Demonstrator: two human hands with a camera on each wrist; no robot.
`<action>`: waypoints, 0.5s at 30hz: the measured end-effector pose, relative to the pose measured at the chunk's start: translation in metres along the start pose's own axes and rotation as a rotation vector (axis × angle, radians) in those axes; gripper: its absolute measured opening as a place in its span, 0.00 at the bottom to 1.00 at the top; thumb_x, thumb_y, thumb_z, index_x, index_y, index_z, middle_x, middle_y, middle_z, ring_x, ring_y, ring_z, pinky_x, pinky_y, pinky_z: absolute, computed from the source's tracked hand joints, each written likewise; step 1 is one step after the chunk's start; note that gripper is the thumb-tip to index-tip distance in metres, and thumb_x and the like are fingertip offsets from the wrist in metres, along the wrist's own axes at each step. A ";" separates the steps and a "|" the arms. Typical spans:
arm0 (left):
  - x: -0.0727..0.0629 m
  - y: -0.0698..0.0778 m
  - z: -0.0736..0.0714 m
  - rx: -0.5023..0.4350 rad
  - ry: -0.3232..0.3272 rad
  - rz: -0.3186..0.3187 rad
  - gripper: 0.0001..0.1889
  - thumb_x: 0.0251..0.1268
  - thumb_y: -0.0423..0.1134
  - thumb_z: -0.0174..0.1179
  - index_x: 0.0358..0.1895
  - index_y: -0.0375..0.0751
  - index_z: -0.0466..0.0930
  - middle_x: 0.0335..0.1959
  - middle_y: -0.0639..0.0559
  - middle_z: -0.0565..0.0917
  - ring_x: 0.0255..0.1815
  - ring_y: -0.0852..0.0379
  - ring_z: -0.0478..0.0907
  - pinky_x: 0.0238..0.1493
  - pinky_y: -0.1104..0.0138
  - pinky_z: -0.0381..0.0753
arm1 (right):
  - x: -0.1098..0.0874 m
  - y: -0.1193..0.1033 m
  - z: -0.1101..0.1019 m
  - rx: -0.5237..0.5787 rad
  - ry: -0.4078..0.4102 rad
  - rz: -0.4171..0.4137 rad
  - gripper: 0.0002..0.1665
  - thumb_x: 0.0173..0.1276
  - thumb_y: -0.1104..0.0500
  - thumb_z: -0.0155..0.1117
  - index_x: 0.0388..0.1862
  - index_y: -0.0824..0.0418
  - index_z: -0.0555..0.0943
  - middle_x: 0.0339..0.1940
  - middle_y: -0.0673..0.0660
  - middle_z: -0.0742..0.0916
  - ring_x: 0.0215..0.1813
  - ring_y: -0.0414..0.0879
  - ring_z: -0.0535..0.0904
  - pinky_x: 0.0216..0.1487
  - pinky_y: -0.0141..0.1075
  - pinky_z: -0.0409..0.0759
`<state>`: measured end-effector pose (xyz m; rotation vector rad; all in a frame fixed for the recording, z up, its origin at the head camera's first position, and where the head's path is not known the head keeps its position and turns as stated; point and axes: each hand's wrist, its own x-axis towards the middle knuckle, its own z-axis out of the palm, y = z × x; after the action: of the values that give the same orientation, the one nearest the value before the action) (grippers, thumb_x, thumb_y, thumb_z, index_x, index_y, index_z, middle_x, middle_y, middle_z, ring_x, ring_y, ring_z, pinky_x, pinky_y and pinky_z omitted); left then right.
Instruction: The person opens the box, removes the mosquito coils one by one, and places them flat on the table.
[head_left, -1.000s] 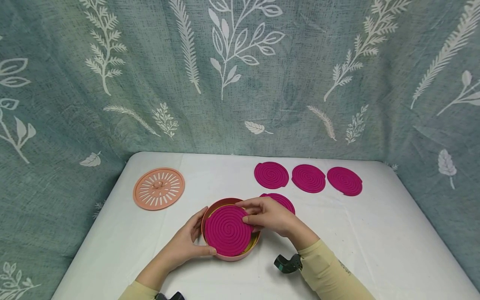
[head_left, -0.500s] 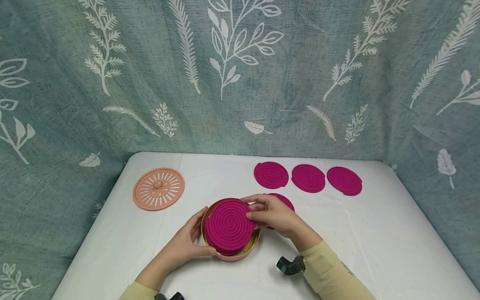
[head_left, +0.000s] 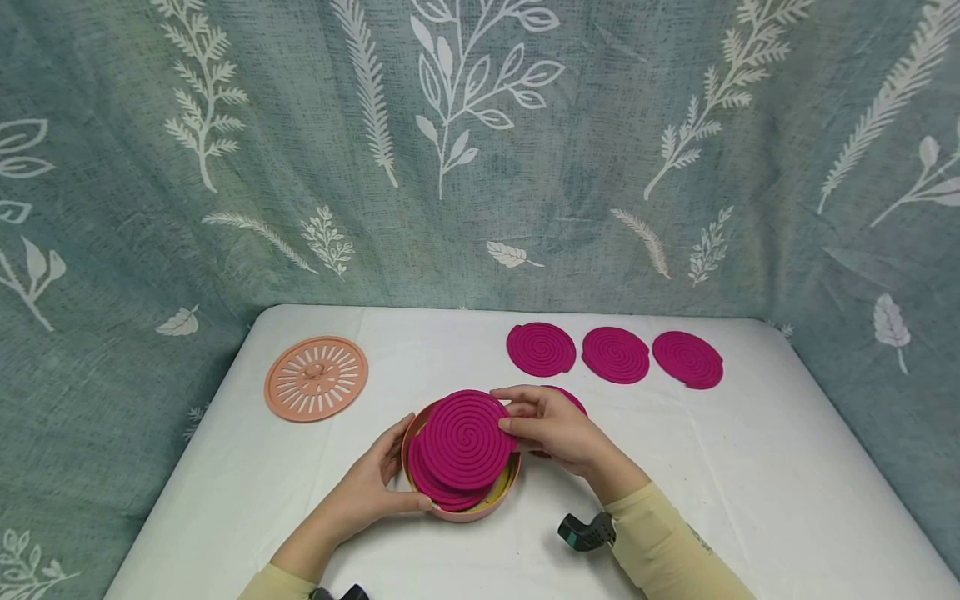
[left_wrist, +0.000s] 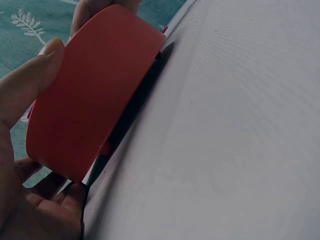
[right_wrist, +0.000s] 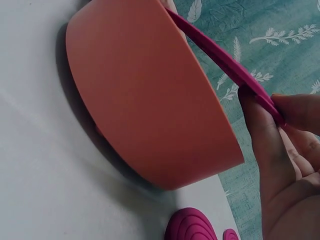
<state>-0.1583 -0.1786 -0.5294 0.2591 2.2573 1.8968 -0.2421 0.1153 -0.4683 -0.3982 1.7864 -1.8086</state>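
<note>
A magenta spiral disc (head_left: 467, 442) sits tilted over the mouth of the round container (head_left: 461, 517), overlapping magenta coils (head_left: 426, 482) inside. The right hand (head_left: 558, 433) pinches its edge between thumb and fingers, perhaps sparing the thin coil from bending. The left hand (head_left: 378, 479) curls around the container's wall, presumably to steady it. Beyond, three matching spirals (head_left: 615, 355) lie apart in a row.

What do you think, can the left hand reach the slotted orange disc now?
Probably yes, if the left hand releases the round container: nothing visible blocks the way to the slotted disc.
</note>
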 end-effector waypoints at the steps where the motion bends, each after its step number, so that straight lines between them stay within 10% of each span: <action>1: 0.000 0.000 0.000 -0.002 -0.001 0.003 0.65 0.35 0.40 0.85 0.79 0.47 0.50 0.77 0.53 0.58 0.75 0.58 0.56 0.71 0.73 0.58 | 0.000 0.000 0.000 -0.001 0.007 0.001 0.29 0.67 0.65 0.68 0.67 0.62 0.74 0.44 0.64 0.85 0.40 0.49 0.86 0.44 0.44 0.88; 15: -0.001 -0.001 0.000 -0.017 -0.007 0.000 0.63 0.36 0.40 0.84 0.79 0.51 0.51 0.76 0.56 0.59 0.75 0.59 0.57 0.71 0.73 0.59 | -0.013 0.001 -0.016 0.031 0.074 -0.058 0.32 0.68 0.65 0.66 0.70 0.66 0.70 0.53 0.66 0.83 0.47 0.50 0.85 0.49 0.46 0.86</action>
<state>-0.1576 -0.1792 -0.5305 0.2632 2.2363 1.9110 -0.2410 0.1362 -0.4677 -0.3791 1.8113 -1.9116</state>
